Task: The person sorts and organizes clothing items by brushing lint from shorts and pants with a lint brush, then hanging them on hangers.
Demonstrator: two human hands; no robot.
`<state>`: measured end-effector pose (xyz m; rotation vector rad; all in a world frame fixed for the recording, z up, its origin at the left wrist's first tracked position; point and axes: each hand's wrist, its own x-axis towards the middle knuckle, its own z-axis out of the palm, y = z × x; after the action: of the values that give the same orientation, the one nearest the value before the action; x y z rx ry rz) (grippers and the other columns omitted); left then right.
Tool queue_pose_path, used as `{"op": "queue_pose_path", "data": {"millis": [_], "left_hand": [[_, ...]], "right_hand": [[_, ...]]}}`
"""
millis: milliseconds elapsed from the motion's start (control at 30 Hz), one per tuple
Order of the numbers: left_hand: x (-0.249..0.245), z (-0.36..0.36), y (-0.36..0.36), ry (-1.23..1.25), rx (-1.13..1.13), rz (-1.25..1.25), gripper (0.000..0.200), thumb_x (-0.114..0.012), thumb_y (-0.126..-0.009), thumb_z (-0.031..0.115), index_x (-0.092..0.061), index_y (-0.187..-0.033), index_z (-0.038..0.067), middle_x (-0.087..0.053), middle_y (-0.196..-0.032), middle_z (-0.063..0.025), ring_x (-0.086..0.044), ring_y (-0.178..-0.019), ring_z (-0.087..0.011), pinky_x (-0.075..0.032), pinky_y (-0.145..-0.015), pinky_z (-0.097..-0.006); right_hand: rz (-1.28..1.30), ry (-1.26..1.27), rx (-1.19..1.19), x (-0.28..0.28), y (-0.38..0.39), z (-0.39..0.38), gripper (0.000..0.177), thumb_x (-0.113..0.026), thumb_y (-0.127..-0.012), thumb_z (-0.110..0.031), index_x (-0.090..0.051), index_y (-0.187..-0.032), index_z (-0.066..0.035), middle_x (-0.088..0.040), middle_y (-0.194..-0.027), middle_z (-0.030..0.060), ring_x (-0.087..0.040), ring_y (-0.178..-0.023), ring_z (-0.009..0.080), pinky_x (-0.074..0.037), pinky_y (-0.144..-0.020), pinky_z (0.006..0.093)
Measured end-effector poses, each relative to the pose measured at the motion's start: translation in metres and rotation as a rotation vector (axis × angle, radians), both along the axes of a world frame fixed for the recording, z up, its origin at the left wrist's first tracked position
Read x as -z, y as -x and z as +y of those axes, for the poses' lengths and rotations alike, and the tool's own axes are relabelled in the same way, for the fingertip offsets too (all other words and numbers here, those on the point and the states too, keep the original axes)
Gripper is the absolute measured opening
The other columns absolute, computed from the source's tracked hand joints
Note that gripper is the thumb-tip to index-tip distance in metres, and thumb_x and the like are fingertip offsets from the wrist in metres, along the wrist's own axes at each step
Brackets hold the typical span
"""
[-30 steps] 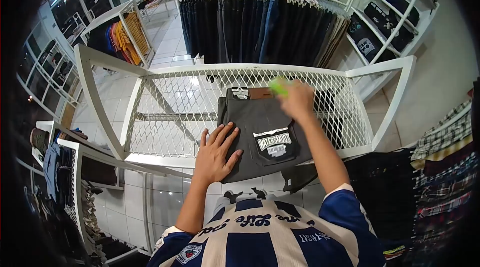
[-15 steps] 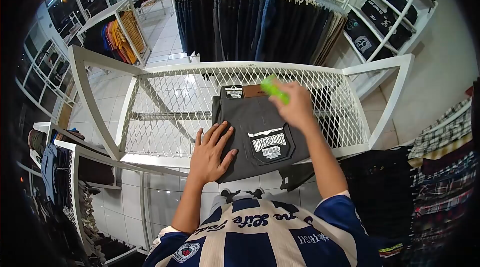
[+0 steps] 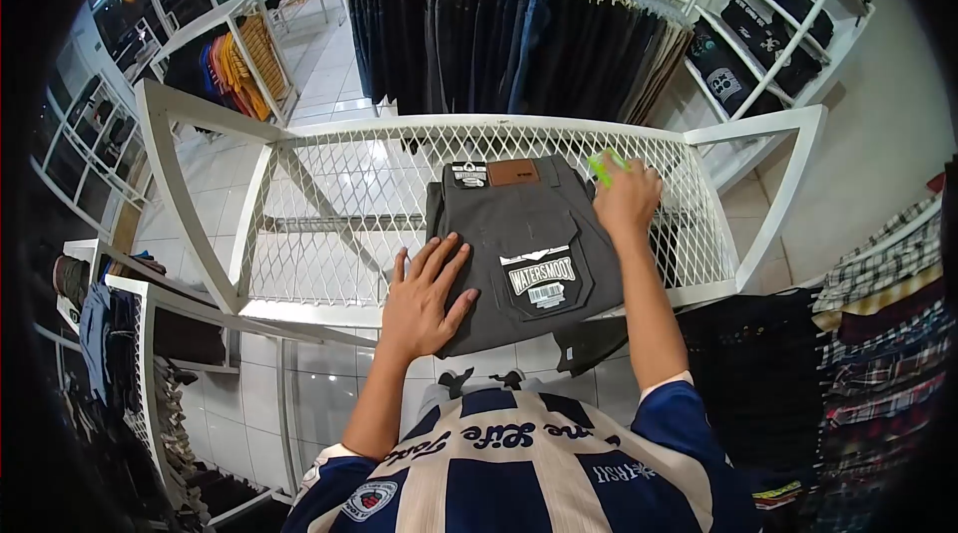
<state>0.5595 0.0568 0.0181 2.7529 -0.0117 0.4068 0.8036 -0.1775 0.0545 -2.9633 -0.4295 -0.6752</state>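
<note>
Folded dark grey trousers (image 3: 489,229) lie on a white mesh rack, their front edge overhanging it. They carry a brown waistband patch (image 3: 514,172), a black-and-white waist tag (image 3: 469,175) and a large pocket label reading WATERSMOOT (image 3: 540,277). My left hand (image 3: 429,295) rests flat on their left edge, fingers spread. Closed around a small bright green object (image 3: 605,167) is my right hand (image 3: 629,196), at the upper right edge of the trousers. The fingers hide much of that object, and I cannot tell what kind it is.
The white mesh rack (image 3: 329,264) has raised side frames. Behind it, dark trousers hang from a rail (image 3: 459,44). Shelves with rolled dark garments (image 3: 763,34) stand at the back right. Plaid shirts (image 3: 883,333) hang on the right, and a shelf unit (image 3: 150,333) stands on the left.
My right hand has moved right with the green object, from over the trousers' waistband to their upper right edge, uncovering the brown patch. My left hand stays in nearly the same place.
</note>
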Motion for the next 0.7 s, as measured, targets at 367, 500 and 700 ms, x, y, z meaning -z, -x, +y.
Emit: {"op": "queue_pose_path", "data": {"millis": [367,500,700], "left_hand": [[-0.004,-0.002,-0.001,-0.007,-0.003,0.035,0.062,-0.056,-0.1,0.046,-0.048,-0.154,0.016,-0.042,-0.161,-0.0074,-0.038,-0.148,-0.0315,-0.021,-0.123,-0.0587],[-0.008,-0.005,-0.002,-0.01,-0.006,0.082,0.062,-0.052,-0.101,0.046,-0.046,-0.155,0.015,-0.04,-0.162,-0.0088,-0.035,-0.15,-0.0319,-0.016,-0.125,-0.0549],[-0.009,-0.005,-0.001,-0.017,0.004,0.08,0.062,-0.052,-0.101,0.045,-0.046,-0.155,0.015,-0.04,-0.162,-0.0095,-0.035,-0.149,-0.0325,-0.016,-0.125,-0.0544]], "right_hand": [[-0.065,-0.32,0.008,0.009,0.09,-0.079,0.049,-0.079,-0.086,-0.025,-0.07,-0.134,-0.019,-0.064,-0.116,0.0116,-0.062,-0.101,0.0326,-0.045,-0.089,0.0461],[0.056,-0.541,-0.392,-0.009,0.138,-0.055,0.053,-0.084,-0.081,-0.024,-0.072,-0.132,-0.021,-0.065,-0.108,0.0103,-0.063,-0.099,0.0307,-0.046,-0.09,0.0436],[-0.068,-0.417,0.086,0.001,0.104,-0.085,0.046,-0.081,-0.084,-0.024,-0.073,-0.129,-0.017,-0.063,-0.114,0.0108,-0.059,-0.107,0.0322,-0.042,-0.095,0.0442]]}}
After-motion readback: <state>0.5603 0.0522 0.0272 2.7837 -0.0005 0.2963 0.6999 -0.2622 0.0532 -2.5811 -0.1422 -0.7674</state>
